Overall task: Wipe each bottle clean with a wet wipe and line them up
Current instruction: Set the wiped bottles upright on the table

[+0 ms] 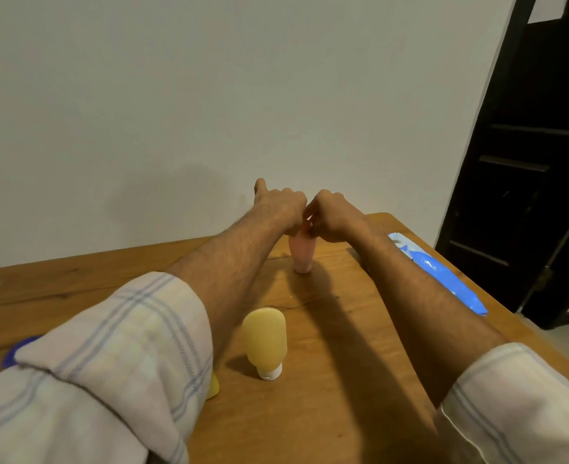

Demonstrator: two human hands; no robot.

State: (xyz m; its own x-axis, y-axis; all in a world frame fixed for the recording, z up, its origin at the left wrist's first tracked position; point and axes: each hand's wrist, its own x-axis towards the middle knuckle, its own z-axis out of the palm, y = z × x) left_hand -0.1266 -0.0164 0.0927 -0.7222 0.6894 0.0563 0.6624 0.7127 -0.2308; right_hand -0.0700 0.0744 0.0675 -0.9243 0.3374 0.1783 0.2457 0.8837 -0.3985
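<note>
Checked sleeve (102, 370); pink (perhaps silicone) bottle (302, 254)

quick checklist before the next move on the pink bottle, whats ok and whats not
1. Pink bottle stands cap down on the wooden table: ok.
2. Grip: left hand and right hand both pinch its top end: ok.
3. Wet wipe in a hand: cannot tell, the fingers hide what lies between them.
4. Yellow bottle stands on its white cap, apart from the pink one and nearer the person: ok.
5. Blue wipe pack lies by the table's right edge: ok.
6. All bottles in sight for the line-up: not ok, a yellow object is mostly hidden under the left sleeve.
</note>
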